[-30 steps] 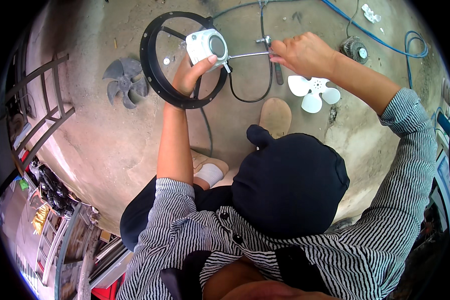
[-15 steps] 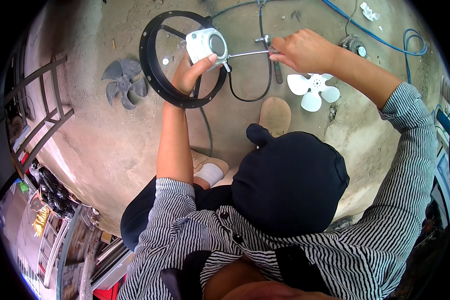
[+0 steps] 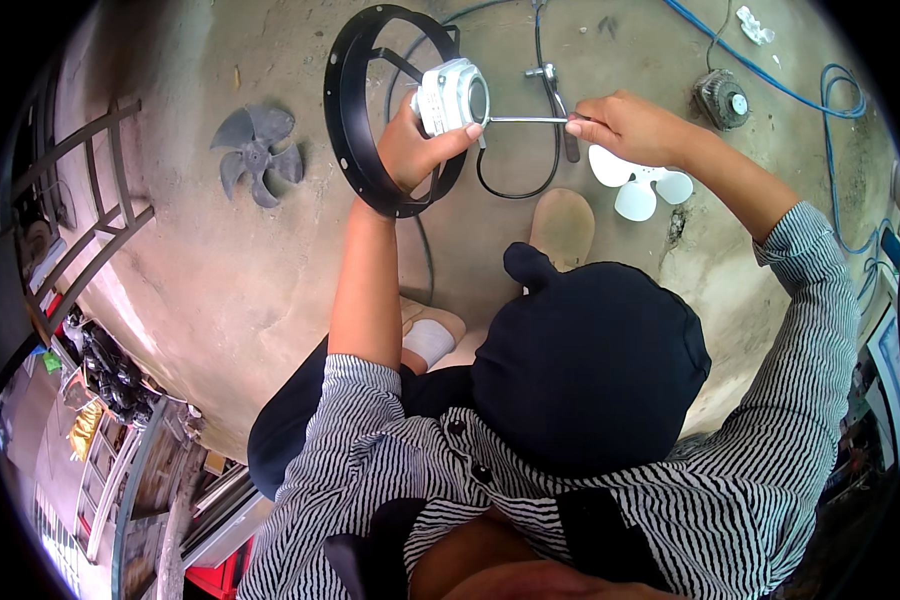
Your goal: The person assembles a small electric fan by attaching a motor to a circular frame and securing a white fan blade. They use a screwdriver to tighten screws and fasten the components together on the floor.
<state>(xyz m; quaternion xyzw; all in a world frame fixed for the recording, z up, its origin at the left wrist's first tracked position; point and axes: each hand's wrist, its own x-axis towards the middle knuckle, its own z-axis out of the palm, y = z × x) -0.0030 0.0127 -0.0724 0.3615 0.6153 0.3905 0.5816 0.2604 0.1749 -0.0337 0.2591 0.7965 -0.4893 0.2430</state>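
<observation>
My left hand (image 3: 410, 155) is closed round a silver-white fan motor (image 3: 448, 98), thumb along its lower edge. Fixed to the motor by struts is a round black fan frame (image 3: 346, 115), tilted nearly on edge. A black cable (image 3: 518, 195) hangs from the motor in a loop. In a pinch, my right hand (image 3: 638, 130) holds a screwdriver (image 3: 530, 120) whose long thin shaft points left. Its tip reaches the motor's side; exact contact is too small to tell. My fingers cover most of its handle.
A dark grey fan blade (image 3: 258, 158) lies on the floor at left, a white one (image 3: 640, 192) below my right hand. Near the cable lies a ratchet wrench (image 3: 545, 74). Far right are a second motor (image 3: 720, 98) and a blue hose (image 3: 750, 62). A metal rack (image 3: 100, 190) stands at left.
The motor and frame have shifted right and turned, so the frame appears narrower. My right hand and the screwdriver have moved slightly right and down, the shaft still at the motor.
</observation>
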